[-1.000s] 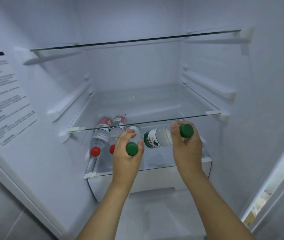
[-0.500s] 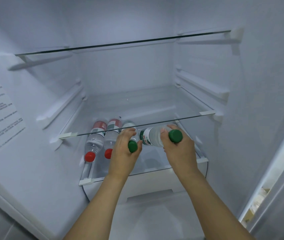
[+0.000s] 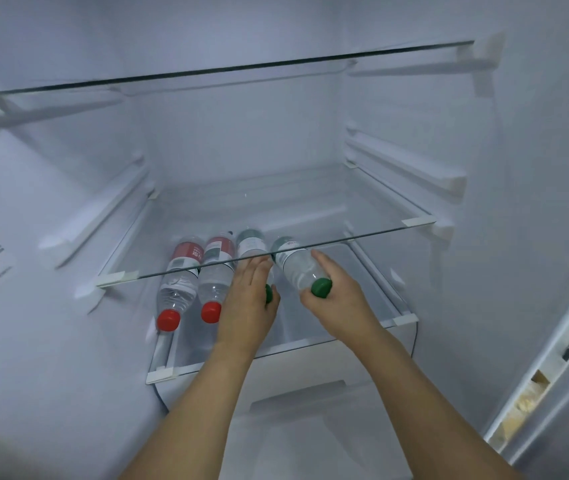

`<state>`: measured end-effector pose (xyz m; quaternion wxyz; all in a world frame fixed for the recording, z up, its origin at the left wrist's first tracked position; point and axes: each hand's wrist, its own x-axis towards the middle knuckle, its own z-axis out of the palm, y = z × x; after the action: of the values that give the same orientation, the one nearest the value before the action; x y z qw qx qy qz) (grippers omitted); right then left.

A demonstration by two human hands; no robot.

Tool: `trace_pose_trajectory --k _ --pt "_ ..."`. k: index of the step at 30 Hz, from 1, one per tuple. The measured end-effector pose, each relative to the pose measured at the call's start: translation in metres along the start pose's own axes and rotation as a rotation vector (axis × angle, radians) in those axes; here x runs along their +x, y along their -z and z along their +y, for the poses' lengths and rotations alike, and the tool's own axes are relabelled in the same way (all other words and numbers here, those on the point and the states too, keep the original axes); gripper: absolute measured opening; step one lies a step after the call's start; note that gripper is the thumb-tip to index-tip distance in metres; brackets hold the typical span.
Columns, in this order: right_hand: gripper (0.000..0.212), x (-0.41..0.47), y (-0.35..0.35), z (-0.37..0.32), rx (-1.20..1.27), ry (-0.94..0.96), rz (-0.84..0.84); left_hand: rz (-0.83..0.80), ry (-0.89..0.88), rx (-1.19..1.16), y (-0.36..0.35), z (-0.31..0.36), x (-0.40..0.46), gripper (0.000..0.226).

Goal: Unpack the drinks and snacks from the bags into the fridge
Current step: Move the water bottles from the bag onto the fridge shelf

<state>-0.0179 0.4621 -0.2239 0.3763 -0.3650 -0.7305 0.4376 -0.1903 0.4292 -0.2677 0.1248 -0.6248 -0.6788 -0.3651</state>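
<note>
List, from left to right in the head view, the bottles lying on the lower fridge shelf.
First red-capped bottle → second red-capped bottle → green-capped bottle under the left hand → green-capped bottle in the right hand.

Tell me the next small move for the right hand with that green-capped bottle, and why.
Probably lower the right green-capped bottle flat beside the other green-capped bottle, then loosen the grip. The right hand holds it by the neck, angled toward the back, while two red-capped bottles lie side by side on the lower shelf and the left hand rests on the third.

Right hand (image 3: 340, 299)'s green-capped bottle (image 3: 298, 266) now swung from crosswise to lengthwise beside the others.
</note>
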Motion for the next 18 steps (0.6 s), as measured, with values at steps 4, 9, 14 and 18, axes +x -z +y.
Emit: trace_pose_trajectory --k 4,9,14,18 --pt "0.072 0.013 -0.007 0.003 -0.034 -0.014 -0.037 0.002 0.039 0.028 -0.001 0.000 -0.002 0.049" --pt "0.064 0.029 -0.018 0.009 -0.033 0.015 -0.088 -0.008 0.083 0.059 -0.004 0.000 -0.003 0.052" --pt "0.070 0.039 -0.021 0.012 -0.024 0.006 -0.154 0.012 0.079 0.038 -0.004 -0.001 -0.001 0.047" --pt "0.076 0.043 -0.023 0.022 -0.089 0.001 -0.204 0.047 0.094 -0.003 -0.006 -0.003 0.004 0.048"
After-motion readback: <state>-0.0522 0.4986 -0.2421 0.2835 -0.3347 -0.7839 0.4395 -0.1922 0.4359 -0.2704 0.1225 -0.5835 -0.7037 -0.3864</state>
